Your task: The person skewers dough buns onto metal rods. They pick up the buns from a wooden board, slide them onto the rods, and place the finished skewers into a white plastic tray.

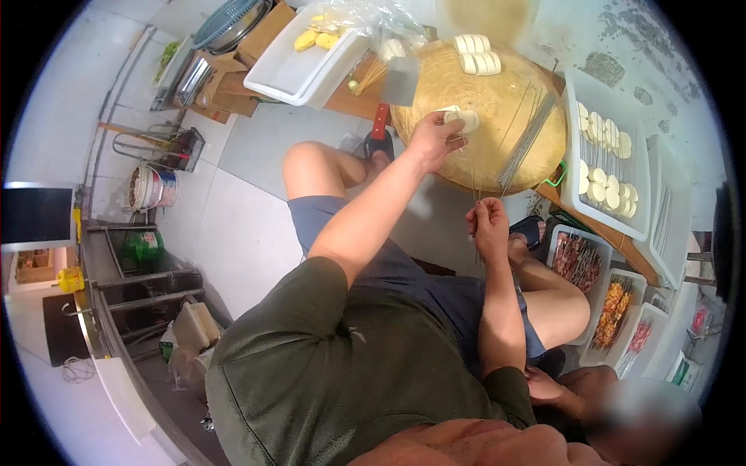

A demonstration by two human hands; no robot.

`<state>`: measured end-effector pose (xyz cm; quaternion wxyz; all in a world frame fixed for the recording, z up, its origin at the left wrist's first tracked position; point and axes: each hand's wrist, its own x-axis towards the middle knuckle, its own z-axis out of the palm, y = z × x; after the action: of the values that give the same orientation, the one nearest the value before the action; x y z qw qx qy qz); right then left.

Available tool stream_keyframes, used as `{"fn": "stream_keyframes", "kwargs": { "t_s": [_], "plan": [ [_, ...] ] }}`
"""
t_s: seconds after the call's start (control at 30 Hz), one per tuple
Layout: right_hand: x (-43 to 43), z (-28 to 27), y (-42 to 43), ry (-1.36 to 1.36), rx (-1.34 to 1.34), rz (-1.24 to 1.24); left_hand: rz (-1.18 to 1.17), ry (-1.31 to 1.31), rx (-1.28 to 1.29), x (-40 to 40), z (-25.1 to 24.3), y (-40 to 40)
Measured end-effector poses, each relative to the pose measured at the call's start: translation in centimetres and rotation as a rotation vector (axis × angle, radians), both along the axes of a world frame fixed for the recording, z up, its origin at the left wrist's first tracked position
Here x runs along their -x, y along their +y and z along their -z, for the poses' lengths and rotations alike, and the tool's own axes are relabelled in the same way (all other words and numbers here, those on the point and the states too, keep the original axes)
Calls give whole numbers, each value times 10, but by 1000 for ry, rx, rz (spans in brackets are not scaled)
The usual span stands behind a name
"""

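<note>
My left hand is over the near left part of a round wooden chopping board, its fingers on pale round food slices. Below the board's near edge, my right hand pinches thin metal skewers that point up towards the board. A bundle of metal skewers lies on the board's right side. Rows of thick pale slices sit at its far edge. A cleaver with a red handle rests at the board's left edge, its handle towards me.
Right of the board, a white tray holds skewered pale slices; bins of skewered meat and orange-yellow food stand below. A white tub with yellow pieces is at the far left. Another person's hand shows at lower right.
</note>
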<state>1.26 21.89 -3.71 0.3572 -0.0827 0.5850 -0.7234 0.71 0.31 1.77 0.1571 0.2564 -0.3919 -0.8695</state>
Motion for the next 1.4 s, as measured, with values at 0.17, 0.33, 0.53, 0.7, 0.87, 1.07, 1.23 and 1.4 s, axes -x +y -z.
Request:
{"fn": "stream_keyframes", "kwargs": {
  "t_s": [0.17,0.33,0.53,0.7,0.87,1.07,1.23,1.4],
  "plan": [
    [-1,-7,1,25,-5,0,15,25,-33,1,-2,-14],
    [-1,-11,2,5,-55,-51,2,105,-98,6,-1,-37],
    [-2,-11,2,-42,-45,-58,-54,58,-104,6,-13,-38],
    [-1,-3,1,-11,-5,-61,-68,63,-127,3,-3,-37],
    [1,1,1,-36,-44,-69,-53,71,-107,6,8,-39],
    [-1,-4,-1,-76,-64,-59,-69,49,-110,7,1,-37],
    [-1,-3,-1,-103,-53,-56,-72,48,-57,4,-3,-37],
    [-1,-3,0,-107,-34,-41,-84,36,-45,5,-9,-31]
  ]
}}
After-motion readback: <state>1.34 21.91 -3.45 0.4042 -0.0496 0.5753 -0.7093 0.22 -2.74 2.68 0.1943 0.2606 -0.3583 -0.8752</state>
